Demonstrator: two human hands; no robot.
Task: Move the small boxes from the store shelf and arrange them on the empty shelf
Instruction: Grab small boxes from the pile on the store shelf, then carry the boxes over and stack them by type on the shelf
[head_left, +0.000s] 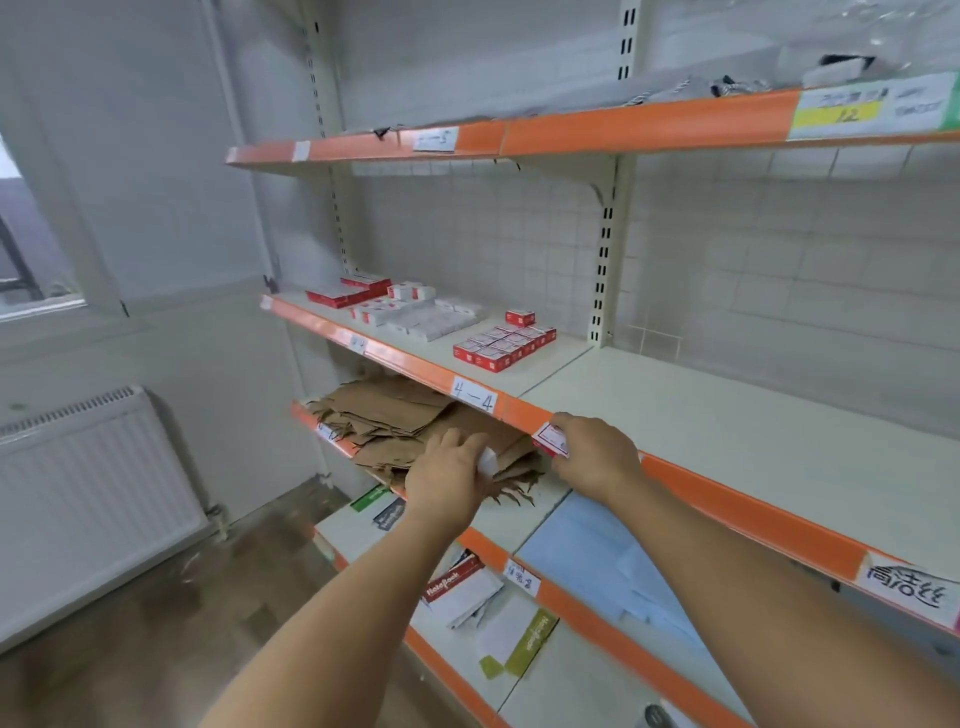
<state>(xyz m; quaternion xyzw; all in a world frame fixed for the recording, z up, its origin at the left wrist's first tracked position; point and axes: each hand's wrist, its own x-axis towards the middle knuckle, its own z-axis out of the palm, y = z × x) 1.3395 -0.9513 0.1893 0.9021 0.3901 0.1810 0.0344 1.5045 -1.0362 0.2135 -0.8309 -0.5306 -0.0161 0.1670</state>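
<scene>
The right hand (597, 457) pinches a small red-and-white box (550, 439) against the orange front lip of the empty shelf (727, 415). Just left of that lip, the left hand (447, 478) curls round something white (487, 461), seemingly another box. Farther left along the same level, the store shelf (415, 358) carries rows of red boxes (504, 345) and white packs (431, 319).

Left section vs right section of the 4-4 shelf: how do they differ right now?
1. The left section carries small boxes in groups; the right section shows only bare board.
2. The left section sits farther from the camera, toward the window wall; the right section is nearer, with the right hand holding a red-and-white box at its front edge.
Shared: same level, cream board, orange front strip.
</scene>
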